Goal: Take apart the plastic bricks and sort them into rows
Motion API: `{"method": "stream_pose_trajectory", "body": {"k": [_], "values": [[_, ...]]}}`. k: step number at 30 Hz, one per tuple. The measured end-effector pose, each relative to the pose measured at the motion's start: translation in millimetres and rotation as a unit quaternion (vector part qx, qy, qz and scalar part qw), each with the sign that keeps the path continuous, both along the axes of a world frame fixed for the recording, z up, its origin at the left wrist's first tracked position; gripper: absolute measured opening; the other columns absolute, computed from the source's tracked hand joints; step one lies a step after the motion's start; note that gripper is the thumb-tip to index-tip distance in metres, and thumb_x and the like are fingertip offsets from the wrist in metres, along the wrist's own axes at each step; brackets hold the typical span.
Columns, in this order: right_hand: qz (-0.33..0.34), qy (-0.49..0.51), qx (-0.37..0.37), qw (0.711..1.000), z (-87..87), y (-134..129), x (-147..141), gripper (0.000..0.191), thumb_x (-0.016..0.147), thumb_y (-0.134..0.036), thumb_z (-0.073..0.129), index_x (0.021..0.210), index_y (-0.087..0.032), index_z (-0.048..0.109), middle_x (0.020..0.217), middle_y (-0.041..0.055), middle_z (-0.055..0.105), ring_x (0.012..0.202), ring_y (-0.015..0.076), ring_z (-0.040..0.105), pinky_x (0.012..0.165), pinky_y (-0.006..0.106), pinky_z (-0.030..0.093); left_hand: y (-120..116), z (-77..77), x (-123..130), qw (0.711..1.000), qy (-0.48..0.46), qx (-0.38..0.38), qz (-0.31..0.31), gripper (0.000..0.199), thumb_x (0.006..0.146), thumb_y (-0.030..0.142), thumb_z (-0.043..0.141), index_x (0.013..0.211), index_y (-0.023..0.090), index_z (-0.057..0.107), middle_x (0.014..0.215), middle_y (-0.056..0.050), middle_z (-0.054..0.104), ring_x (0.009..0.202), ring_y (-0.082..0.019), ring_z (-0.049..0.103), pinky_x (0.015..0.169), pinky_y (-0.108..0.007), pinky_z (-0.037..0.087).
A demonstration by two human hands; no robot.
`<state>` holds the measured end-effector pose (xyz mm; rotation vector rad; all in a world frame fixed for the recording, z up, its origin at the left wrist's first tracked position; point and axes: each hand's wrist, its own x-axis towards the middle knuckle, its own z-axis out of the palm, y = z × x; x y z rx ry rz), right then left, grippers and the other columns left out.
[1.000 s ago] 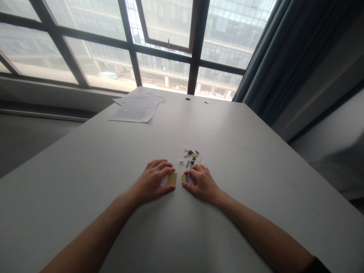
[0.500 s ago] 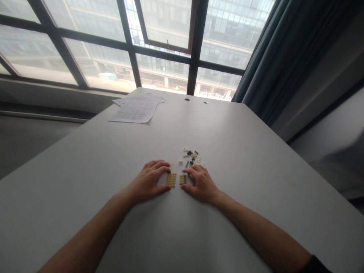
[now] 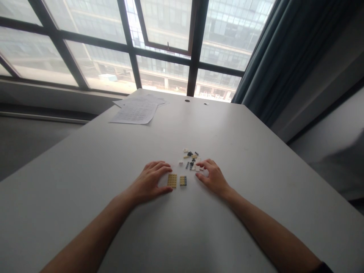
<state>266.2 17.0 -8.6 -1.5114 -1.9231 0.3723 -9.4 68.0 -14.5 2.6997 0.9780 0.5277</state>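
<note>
My left hand rests on the table with thumb and fingers apart, curved around the left side of a tan studded building-brick plate. Its thumb tip lies at the plate's near corner; whether it touches I cannot tell. Just right of that plate, a smaller tan and grey brick plate lies free on the tabletop. My right hand is open at the right side of a loose pile of small bricks, its fingertips close to some white bricks. Nothing shows between its thumb and fingers.
Black and grey bricks and a single white brick lie beyond the two plates. Printed paper sheets are at the far left of the white table. Windows and a dark curtain stand behind it.
My right hand has let go of the small tan and grey plate and moved right and slightly away, to the loose bricks. My left hand has stayed nearly in place.
</note>
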Motion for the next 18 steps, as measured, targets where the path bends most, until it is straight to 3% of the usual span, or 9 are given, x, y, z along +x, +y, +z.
{"method": "stream_pose_trajectory", "body": {"k": [3, 10, 18], "values": [[-0.039, -0.032, -0.004, 0.999, 2.4, 10.5, 2.6, 0.03, 0.077, -0.022, 0.065, 0.107, -0.019, 0.064, 0.101, 0.0065, 0.061, 0.099, 0.0208, 0.054, 0.093, 0.037, 0.041, -0.3, 0.4, -0.1, 1.0, 0.001, 0.001, 0.0, 0.052, 0.077, 0.057, 0.061, 0.117, 0.025, 0.055, 0.127, -0.007, 0.056, 0.123, -0.028, 0.044, 0.104, -0.045, 0.03], [-0.038, -0.135, -0.024, 0.99, 5.9, 30.2, -25.7, 0.037, 0.075, -0.038, 0.068, 0.107, -0.019, 0.066, 0.109, 0.0087, 0.059, 0.104, 0.0249, 0.049, 0.093, 0.039, 0.038, -1.8, 1.6, 0.0, 1.0, -0.013, 0.01, 0.0, 0.049, 0.077, 0.056, 0.061, 0.115, 0.025, 0.057, 0.124, -0.007, 0.058, 0.121, -0.028, 0.045, 0.104, -0.044, 0.031], [-0.021, -0.131, -0.019, 0.991, 4.0, 35.3, -30.9, 0.023, 0.079, -0.032, 0.066, 0.099, -0.02, 0.067, 0.105, 0.0085, 0.059, 0.106, 0.0254, 0.048, 0.092, 0.041, 0.037, -2.8, 2.3, 1.1, 1.0, -0.021, 0.012, -0.004, 0.048, 0.077, 0.055, 0.062, 0.113, 0.024, 0.059, 0.123, -0.008, 0.059, 0.12, -0.029, 0.045, 0.103, -0.046, 0.032]]}}
